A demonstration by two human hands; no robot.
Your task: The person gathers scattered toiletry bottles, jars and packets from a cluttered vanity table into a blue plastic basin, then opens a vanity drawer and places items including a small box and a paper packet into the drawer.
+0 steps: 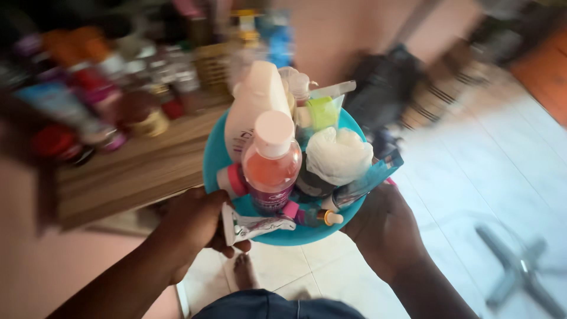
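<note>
Head view: both hands carry a blue bowl (pixel 215 159) chest-high, above the tiled floor (pixel 472 177). The left hand (pixel 195 227) curls around the near-left rim and pinches a squeezed tube (pixel 254 226) against it. The right hand (pixel 384 227) cups the right side, fingers hidden beneath. The bowl is crammed: a pink-capped bottle (pixel 271 162) in front, a white bottle (pixel 257 103) behind, a white wad (pixel 338 155) to the right. A wooden shelf (pixel 130 171) of blurred jars stands just left.

Your shelf (pixel 118 171) bottles (pixel 77 100) are blurred beyond telling; both hands' fingertips hide under the bowl (pixel 215 156).
</note>
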